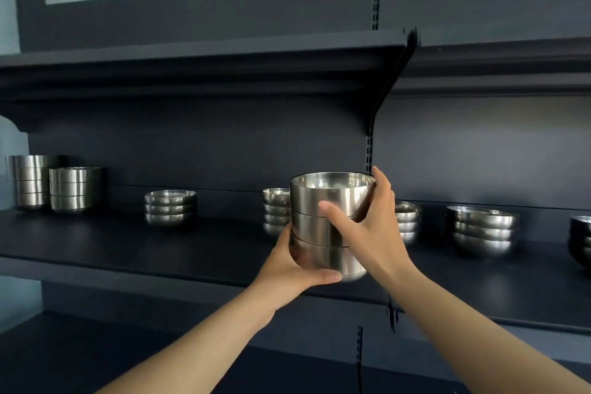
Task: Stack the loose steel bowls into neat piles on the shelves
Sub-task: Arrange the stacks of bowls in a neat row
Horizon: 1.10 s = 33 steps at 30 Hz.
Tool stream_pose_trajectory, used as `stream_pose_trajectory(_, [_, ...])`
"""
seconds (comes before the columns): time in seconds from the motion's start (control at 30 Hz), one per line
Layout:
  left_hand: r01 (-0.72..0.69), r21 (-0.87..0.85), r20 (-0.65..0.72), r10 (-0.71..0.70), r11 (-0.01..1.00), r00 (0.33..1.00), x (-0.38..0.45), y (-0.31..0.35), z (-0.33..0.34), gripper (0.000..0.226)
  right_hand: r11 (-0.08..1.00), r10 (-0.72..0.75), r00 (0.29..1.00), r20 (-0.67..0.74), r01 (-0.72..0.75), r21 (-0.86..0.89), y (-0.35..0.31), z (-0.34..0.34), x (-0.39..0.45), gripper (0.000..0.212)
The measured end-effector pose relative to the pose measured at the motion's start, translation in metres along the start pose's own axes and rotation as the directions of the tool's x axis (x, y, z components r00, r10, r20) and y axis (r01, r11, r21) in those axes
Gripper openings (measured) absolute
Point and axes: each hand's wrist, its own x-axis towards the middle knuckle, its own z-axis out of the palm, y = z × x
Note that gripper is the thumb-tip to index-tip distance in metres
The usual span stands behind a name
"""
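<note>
Both hands clamped a stack of three steel bowls [329, 224] at the near edge of the dark shelf [128, 243]: the left hand [294, 262] cupped the bottom bowl, the right hand [367, 221] pinched the top one. Seven more piles stood on that shelf. Two tall piles [51, 184] stood far left, a pile of three [170, 208] right of them. The piles behind the hands [275, 209] were partly hidden, and the far-right pile [580, 238] was cut off.

Left hand [289, 265] cups low, right hand [367, 221] grips higher.
</note>
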Motion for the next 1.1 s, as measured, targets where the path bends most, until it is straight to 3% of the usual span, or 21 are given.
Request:
stream_pose_trajectory(0.37, [-0.004,-0.069,0.034,0.006,0.998,0.999,0.001,0.000,0.009,0.081,0.999,0.005,0.999,0.033,-0.004,-0.038,0.006,-0.005,0.003,0.103])
stream_pose_trajectory(0.6, [-0.052,-0.121,0.018,0.054,0.991,0.998,0.015,0.003,0.022,0.129,0.999,-0.017,0.999,0.040,0.018,-0.040,0.009,-0.016,0.014,0.103])
stream_pose_trajectory(0.77, [-0.071,-0.143,0.011,0.073,0.987,0.997,0.024,0.001,0.024,0.120,0.998,-0.028,0.999,0.037,0.030,-0.059,0.011,-0.016,0.020,0.105])
stream_pose_trajectory(0.97, [-0.069,-0.155,0.025,0.074,0.986,0.997,0.032,-0.008,0.008,0.081,0.997,-0.024,0.999,0.049,0.027,-0.066,0.010,0.003,0.024,0.105])
stream_pose_trajectory(1.1, [-0.085,-0.165,0.034,0.092,0.983,0.995,0.035,-0.015,-0.011,0.079,0.996,-0.015,0.999,0.039,0.019,-0.090,0.006,0.024,0.025,0.106])
